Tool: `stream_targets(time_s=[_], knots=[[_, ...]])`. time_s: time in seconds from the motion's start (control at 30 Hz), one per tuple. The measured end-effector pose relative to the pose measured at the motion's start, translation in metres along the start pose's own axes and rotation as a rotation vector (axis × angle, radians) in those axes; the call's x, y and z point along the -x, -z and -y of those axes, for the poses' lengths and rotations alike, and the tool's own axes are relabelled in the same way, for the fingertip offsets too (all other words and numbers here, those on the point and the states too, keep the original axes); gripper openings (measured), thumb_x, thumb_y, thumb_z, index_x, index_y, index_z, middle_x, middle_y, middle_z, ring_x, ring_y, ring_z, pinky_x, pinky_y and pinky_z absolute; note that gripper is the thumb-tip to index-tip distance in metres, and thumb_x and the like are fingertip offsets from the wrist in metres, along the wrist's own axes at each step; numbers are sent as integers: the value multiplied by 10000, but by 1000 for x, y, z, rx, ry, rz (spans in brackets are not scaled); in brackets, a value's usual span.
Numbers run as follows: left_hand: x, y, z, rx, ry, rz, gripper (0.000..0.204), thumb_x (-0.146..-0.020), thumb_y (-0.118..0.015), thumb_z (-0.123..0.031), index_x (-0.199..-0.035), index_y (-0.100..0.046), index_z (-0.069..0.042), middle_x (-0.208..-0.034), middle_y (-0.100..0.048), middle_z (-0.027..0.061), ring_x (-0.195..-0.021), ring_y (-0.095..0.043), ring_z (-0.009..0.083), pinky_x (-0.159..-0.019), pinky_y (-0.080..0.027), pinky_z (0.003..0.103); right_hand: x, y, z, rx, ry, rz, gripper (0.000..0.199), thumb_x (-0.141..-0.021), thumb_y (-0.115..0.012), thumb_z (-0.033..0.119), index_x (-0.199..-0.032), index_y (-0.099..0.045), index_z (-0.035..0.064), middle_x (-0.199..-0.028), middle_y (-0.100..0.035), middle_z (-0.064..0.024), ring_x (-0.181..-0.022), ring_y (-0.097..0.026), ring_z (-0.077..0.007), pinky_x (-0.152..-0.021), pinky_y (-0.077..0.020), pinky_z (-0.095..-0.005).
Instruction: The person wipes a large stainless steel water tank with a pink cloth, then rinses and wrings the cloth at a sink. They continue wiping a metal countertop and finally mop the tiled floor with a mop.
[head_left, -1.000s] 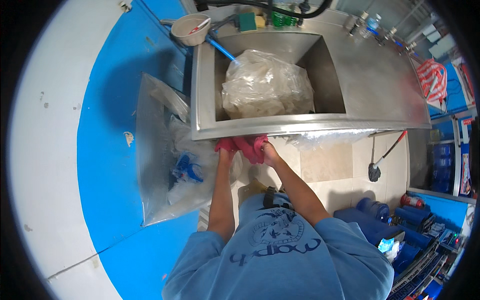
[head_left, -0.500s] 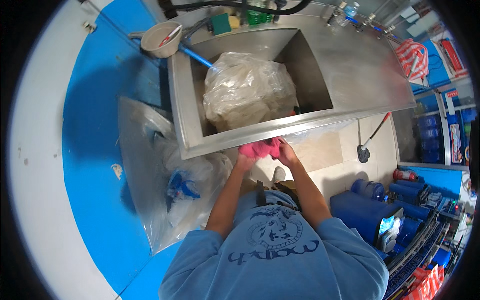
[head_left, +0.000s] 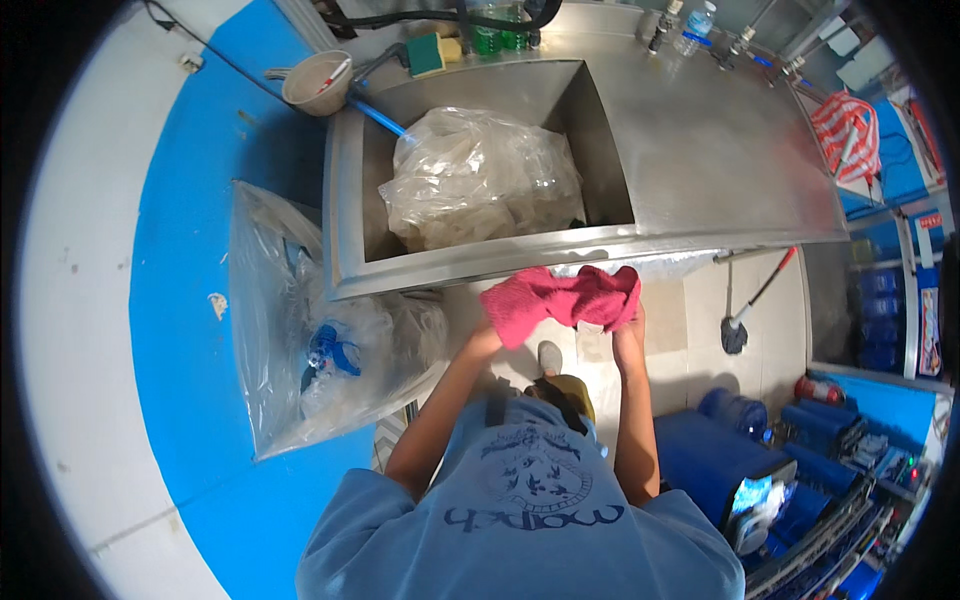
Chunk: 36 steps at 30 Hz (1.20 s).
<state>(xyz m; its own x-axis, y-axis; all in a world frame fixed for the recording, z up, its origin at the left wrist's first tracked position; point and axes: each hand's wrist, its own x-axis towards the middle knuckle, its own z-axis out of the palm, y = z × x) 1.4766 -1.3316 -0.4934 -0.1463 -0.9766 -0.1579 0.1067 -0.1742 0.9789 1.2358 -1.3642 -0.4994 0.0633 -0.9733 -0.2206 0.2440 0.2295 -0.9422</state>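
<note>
Holding a pink cloth (head_left: 560, 298) between them, the two hands stand apart just in front of the sink (head_left: 440, 267), over the floor (head_left: 695, 365). The right hand (head_left: 630, 332) pinches the cloth's right end, with its thumb side showing. The left hand (head_left: 486, 340) is at the other end, mostly behind the fabric; its fingers are hidden, so how they close cannot be told.

As to how far things have got, the cloth is up off any support and, I judge, only partly opened out: its left part hangs fairly loose, while the right part is bunched in folds and a curled loop, not yet flat. The clear bag (head_left: 480, 175) lies heaped in the sink, and neither hand is on it.

The cloth's long axis runs from left to right, from hand to hand and roughly along the sink's front edge. Its left end droops toward the person, with a corner hanging lowest; its right end curls up by the right hand. Its upper edge comes up to the rim in view, but whether they touch cannot be told. Nor can I tell which face is the front.
</note>
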Motion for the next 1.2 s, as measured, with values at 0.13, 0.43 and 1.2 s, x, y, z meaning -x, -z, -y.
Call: stream_targets(time_s=[0.13,0.43,1.2], knots=[[-16,-1,30,633,-35,-186,456,-1000,-386,-388,-1306,-497,-68,-1274,-578,93,-1119,-576,250,-903,-484,427,-46,-14,2,326,236,92,382,-755,-566,-15,-1136,-572,-3,-953,-626,-72,-854,-569,-157,-741,-460,-299],[7,82,35,1073,-269,-526,395,-995,-411,-314,-1271,-511,-50,-1297,-564,114,-1185,-545,273,-1031,-423,460,-36,-129,-36,1154,650,438,469,-661,-661,121,-1104,-571,-2,-1106,-599,-220,-1133,-536,-379,-1100,-287,-506],[-20,159,231,-46,-841,-982,621,-973,-356,-486,-1427,-331,-63,-1454,-374,160,-1300,-410,329,-1103,-312,495,-87,-113,-203,606,1147,517,327,-682,-684,194,-999,-659,116,-1072,-631,-138,-1070,-583,-315,-999,-429,-474]])
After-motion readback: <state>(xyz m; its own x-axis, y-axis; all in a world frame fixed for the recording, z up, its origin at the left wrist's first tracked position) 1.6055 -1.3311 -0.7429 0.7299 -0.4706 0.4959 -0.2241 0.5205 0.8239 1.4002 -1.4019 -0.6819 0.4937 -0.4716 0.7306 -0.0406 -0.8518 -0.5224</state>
